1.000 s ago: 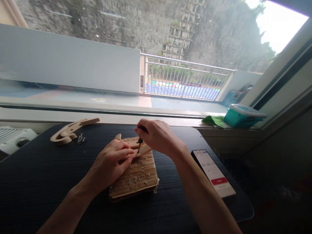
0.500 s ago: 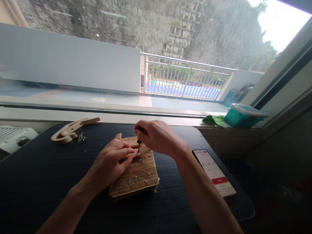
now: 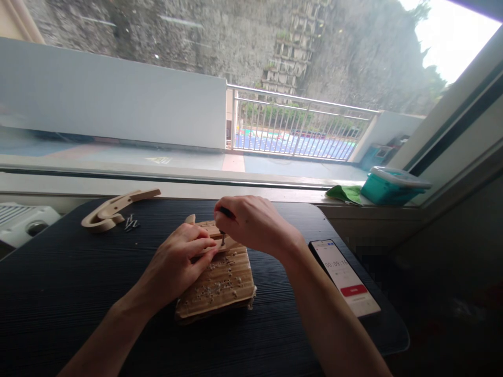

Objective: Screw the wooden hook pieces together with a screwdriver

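My right hand (image 3: 257, 222) is wrapped round the dark handle of a screwdriver (image 3: 226, 211). Its metal shaft points down onto a pale wooden piece (image 3: 232, 243), and the tip is too small to make out. With its fingers closed on that same piece, my left hand (image 3: 183, 256) presses it against a corrugated cardboard pad (image 3: 223, 290). The pad's surface is pitted and dotted with small crumbs. Part of the wooden piece is hidden under my left fingers.
Curved wooden parts (image 3: 102, 217) lie at the table's back left, beside several screws (image 3: 131, 222). A phone (image 3: 346, 277) showing a timer is to the right. On the sill are a green cloth (image 3: 344, 194) and a teal box (image 3: 393, 187). The dark table (image 3: 98, 272) meets the window.
My right hand has turned slightly on the screwdriver handle and tilted a little to the left. The left hand keeps its place.
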`<state>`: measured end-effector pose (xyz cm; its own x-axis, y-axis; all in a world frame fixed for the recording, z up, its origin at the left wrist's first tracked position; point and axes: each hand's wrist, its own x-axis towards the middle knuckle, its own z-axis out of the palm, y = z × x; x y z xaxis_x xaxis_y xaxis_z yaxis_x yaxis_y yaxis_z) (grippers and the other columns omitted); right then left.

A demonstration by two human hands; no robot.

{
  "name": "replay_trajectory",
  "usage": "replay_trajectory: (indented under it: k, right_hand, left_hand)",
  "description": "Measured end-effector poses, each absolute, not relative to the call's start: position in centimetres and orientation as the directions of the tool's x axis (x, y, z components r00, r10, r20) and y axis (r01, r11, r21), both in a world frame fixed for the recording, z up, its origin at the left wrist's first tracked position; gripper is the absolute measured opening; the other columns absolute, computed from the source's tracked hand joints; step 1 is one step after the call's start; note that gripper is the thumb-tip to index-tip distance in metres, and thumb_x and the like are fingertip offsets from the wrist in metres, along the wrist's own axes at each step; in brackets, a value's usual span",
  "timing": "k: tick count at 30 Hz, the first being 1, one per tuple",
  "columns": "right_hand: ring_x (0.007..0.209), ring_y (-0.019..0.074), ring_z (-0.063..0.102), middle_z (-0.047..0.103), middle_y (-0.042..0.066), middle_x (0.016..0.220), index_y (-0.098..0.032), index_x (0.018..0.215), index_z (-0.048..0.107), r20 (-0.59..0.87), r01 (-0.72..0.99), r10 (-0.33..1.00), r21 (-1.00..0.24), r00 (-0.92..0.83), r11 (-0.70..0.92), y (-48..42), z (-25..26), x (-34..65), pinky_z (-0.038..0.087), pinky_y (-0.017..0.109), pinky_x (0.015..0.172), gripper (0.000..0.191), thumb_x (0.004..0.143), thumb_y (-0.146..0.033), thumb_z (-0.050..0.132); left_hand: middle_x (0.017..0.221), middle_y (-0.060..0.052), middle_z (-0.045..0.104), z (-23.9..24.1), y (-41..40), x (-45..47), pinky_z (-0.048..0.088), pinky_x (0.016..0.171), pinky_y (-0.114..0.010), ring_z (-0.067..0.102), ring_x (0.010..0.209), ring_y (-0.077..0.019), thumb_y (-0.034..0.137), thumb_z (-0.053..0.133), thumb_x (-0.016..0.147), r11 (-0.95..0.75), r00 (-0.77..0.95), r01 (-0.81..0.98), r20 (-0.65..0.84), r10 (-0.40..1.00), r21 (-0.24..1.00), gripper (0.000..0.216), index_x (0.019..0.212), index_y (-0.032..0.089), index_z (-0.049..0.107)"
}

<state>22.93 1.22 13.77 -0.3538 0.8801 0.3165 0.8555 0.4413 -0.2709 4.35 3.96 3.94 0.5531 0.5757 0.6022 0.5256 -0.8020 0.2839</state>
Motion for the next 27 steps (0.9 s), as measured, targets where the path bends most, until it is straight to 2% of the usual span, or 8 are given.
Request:
replay_trajectory:
  k: [5, 9, 17, 20, 27]
  right_hand:
    - [0.07, 0.0116, 0.052, 0.067, 0.002, 0.082, -0.021, 0.102, 0.063, 0.351, 0.811, 0.845, -0.292, -0.403, 0.507, 1.3, 13.5, 22.8, 0.03, 0.025, 0.063, 0.026, 0.092, -0.027, 0.04]
    - [0.069, 0.0119, 0.052, 0.067, 0.003, 0.08, -0.018, 0.097, 0.062, 0.336, 0.813, 0.855, -0.305, -0.395, 0.496, 1.8, 13.4, 23.2, 0.03, 0.025, 0.063, 0.024, 0.094, -0.03, 0.042]
    - [0.06, 0.0118, 0.046, 0.063, 0.004, 0.071, -0.016, 0.089, 0.063, 0.352, 0.893, 0.909, -0.299, -0.224, 0.336, 2.4, 13.1, 23.5, 0.026, 0.027, 0.058, 0.026, 0.092, -0.035, 0.046]
    - [0.063, 0.012, 0.049, 0.066, 0.003, 0.074, -0.019, 0.093, 0.065, 0.356, 0.883, 0.899, -0.294, -0.255, 0.367, 2.1, 13.2, 23.3, 0.027, 0.026, 0.059, 0.026, 0.093, -0.032, 0.042]
    - [0.065, 0.0106, 0.052, 0.068, 0.002, 0.08, -0.021, 0.107, 0.067, 0.265, 0.797, 0.89, -0.401, -0.371, 0.452, 1.0, 14.1, 23.3, 0.031, 0.024, 0.062, 0.031, 0.088, -0.024, 0.043]
  left_hand:
    - [0.087, -0.004, 0.067, 4.1, 4.0, 4.4, 0.049, 0.092, -0.041, 0.059, 0.09, -0.0202, 0.032, 0.059, 0.084, -0.799, 0.557, 0.531, 0.593, 0.581, 0.283, 0.016, 0.088, 0.024, 0.073]
    - [0.087, -0.004, 0.067, 4.0, 4.0, 4.4, 0.047, 0.097, -0.044, 0.059, 0.089, -0.0201, 0.032, 0.057, 0.085, -0.805, 0.555, 0.529, 0.608, 0.567, 0.268, 0.018, 0.089, 0.024, 0.072]
    - [0.087, -0.004, 0.066, 3.9, 4.1, 4.4, 0.048, 0.092, -0.039, 0.058, 0.087, -0.0185, 0.026, 0.058, 0.085, -0.828, 0.57, 0.508, 0.628, 0.53, 0.238, 0.016, 0.088, 0.022, 0.073]
    - [0.086, -0.004, 0.066, 3.9, 4.1, 4.4, 0.048, 0.093, -0.04, 0.058, 0.087, -0.0188, 0.027, 0.057, 0.086, -0.826, 0.574, 0.511, 0.62, 0.535, 0.239, 0.016, 0.088, 0.022, 0.072]
    - [0.091, -0.004, 0.067, 3.9, 4.0, 4.2, 0.046, 0.095, -0.042, 0.058, 0.092, -0.0205, 0.028, 0.056, 0.086, -0.815, 0.582, 0.524, 0.593, 0.556, 0.249, 0.017, 0.091, 0.023, 0.072]
